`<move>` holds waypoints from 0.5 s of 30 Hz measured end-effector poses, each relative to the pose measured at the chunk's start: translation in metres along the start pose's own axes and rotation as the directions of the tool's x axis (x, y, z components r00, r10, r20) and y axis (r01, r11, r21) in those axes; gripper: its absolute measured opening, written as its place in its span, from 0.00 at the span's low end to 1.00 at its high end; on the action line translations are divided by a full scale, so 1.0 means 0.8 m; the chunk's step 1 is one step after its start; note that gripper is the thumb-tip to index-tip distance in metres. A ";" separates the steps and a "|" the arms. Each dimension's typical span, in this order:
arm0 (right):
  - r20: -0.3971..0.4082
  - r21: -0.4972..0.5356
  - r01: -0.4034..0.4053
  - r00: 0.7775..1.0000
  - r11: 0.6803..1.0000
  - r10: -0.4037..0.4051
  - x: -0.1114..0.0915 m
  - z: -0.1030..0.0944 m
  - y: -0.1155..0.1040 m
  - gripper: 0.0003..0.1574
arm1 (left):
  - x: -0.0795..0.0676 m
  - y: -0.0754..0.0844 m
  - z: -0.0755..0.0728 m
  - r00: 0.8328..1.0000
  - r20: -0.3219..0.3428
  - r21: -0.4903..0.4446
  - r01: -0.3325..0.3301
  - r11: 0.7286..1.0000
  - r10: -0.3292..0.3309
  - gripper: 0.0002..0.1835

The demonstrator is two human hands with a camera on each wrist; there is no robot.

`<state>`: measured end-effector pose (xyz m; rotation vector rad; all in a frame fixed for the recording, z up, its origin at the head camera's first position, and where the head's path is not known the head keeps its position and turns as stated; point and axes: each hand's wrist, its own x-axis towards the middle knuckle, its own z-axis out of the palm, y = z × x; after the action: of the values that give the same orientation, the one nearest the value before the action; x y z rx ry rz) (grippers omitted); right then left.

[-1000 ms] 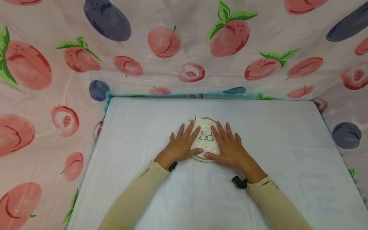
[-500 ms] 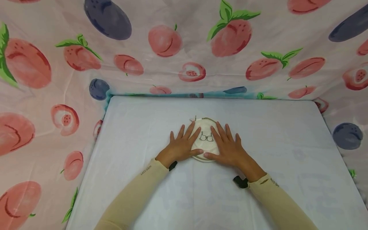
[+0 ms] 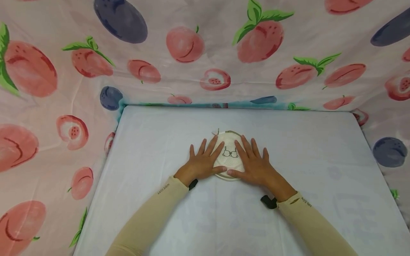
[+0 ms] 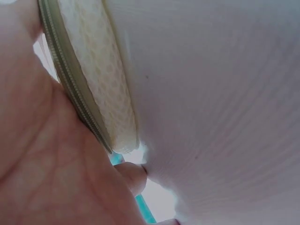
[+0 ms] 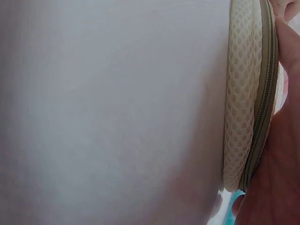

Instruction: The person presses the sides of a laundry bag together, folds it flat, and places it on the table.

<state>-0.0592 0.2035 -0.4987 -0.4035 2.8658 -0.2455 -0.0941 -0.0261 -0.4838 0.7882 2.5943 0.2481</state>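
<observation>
A round cream mesh laundry bag (image 3: 230, 161) with a bra drawing on top lies on the white table between both hands. My left hand (image 3: 201, 163) rests on its left side, fingers spread and straight, thumb along the near edge. The right hand (image 3: 256, 165) mirrors it on the right side, the two thumb tips close together. In the left wrist view the olive zipper (image 4: 77, 101) runs round the bag's side next to the palm. The right wrist view shows the bag's honeycomb mesh wall (image 5: 241, 103) beside the right palm.
The white-covered table (image 3: 160, 131) reaches to a fabric backdrop (image 3: 243, 78) printed with peaches, which closes off the back and both sides. Black wrist straps (image 3: 268, 202) sit at the cuffs of the beige sleeves (image 3: 312, 220).
Both hands and the bag stay in place. The head view has shifted very slightly.
</observation>
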 end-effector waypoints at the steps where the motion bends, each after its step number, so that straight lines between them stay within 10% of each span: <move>1: 0.000 0.001 0.000 1.000 1.000 0.000 0.000 0.000 0.000 0.69 | 0.000 0.000 0.000 1.000 -0.003 -0.001 0.001 1.000 -0.001 0.47; 15: -0.068 0.036 0.015 0.998 0.999 -0.013 -0.016 -0.020 0.003 0.65 | -0.017 -0.008 -0.008 0.993 -0.121 -0.190 -0.015 0.982 -0.008 0.45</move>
<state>-0.0520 0.2114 -0.4808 -0.4158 2.9210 -0.3201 -0.0895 -0.0393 -0.4754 0.7293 2.6307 0.5531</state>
